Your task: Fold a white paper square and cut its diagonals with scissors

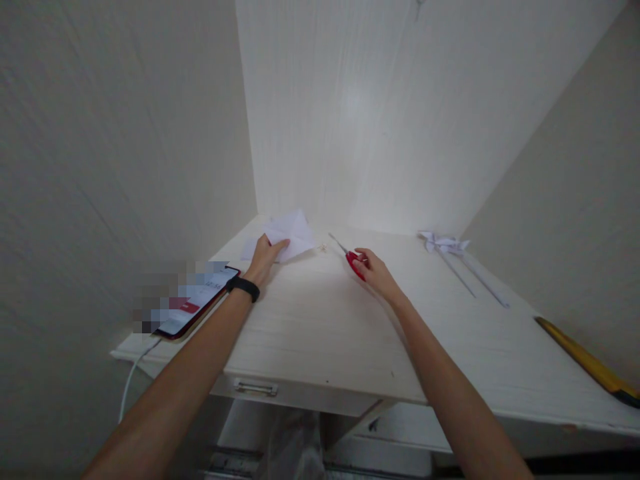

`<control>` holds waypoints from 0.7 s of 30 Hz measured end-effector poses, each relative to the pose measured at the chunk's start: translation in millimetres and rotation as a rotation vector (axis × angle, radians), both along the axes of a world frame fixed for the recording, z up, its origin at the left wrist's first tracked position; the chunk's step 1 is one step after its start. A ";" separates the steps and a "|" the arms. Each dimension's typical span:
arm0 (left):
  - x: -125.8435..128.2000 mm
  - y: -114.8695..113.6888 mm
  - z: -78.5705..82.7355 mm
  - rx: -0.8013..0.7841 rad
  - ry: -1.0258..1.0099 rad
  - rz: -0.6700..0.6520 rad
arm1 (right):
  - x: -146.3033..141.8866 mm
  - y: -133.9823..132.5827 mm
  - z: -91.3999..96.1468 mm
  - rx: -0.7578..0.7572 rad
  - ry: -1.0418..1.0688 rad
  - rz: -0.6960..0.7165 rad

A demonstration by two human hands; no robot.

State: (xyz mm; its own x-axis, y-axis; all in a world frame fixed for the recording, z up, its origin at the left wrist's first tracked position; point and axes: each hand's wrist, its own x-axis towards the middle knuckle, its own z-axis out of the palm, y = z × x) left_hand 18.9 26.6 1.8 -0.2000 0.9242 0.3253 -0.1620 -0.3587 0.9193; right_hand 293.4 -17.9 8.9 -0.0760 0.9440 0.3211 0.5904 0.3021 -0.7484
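Observation:
My left hand [266, 257] grips the near edge of a folded white paper [293, 232] that lies at the back of a white desk [350, 333]; a black band sits on that wrist. My right hand [373, 268] is closed round the red handles of a pair of scissors [350, 254], whose blades point back and left towards the paper. A small scrap lies on the desk between paper and blades.
A phone [197, 303] with a white cable lies at the desk's left edge. Two white paper pinwheels on sticks [453, 250] rest at the back right. A yellow ruler-like strip [585, 360] lies far right. Walls close in on three sides. A drawer handle [256, 387] shows below.

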 end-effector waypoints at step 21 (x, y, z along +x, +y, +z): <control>-2.3 -16.3 21.0 0.030 0.051 0.159 | -59.5 -7.3 11.6 -0.257 0.420 0.342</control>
